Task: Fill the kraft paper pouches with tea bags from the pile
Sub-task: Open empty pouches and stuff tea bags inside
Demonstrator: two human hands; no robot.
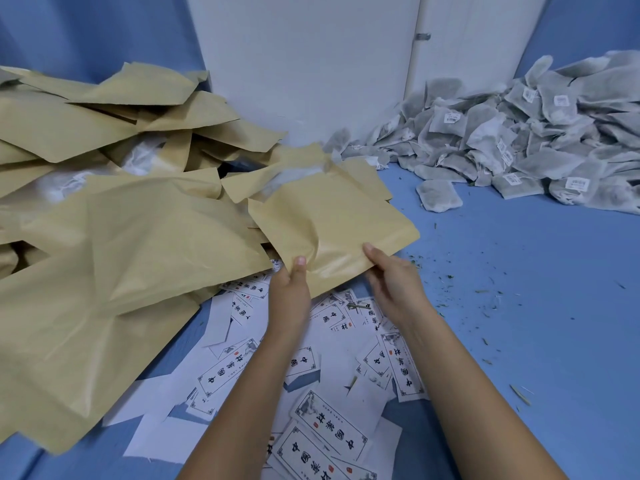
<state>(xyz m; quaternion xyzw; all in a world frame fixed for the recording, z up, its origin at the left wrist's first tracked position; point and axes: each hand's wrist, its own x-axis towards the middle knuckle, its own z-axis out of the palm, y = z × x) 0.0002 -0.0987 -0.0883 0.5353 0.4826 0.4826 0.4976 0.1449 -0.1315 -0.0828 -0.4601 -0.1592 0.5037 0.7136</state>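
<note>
The blue desk [519, 306] is stretching across the whole frame. A big loose heap of tan kraft paper pouches [104, 237] is sprawling over its left half. The pile of grey mesh tea bags with small white tags [519, 140] is lying in the upper right, against the white wall. White printed paper labels [329, 427] are lying scattered at lower centre, under the forearms.

At centre, one flat tan kraft paper pouch [329, 220] is being held just above the heap's edge. The left hand [289, 289] is pinching its near corner, thumb on top, and the right hand [394, 282] is gripping the near edge beside it.

I would say the pouch is being readied for filling; whether anything is inside, I cannot tell. Next, its mouth is going to need spreading open, and one hand reaching to the upper right for tea bags.
</note>
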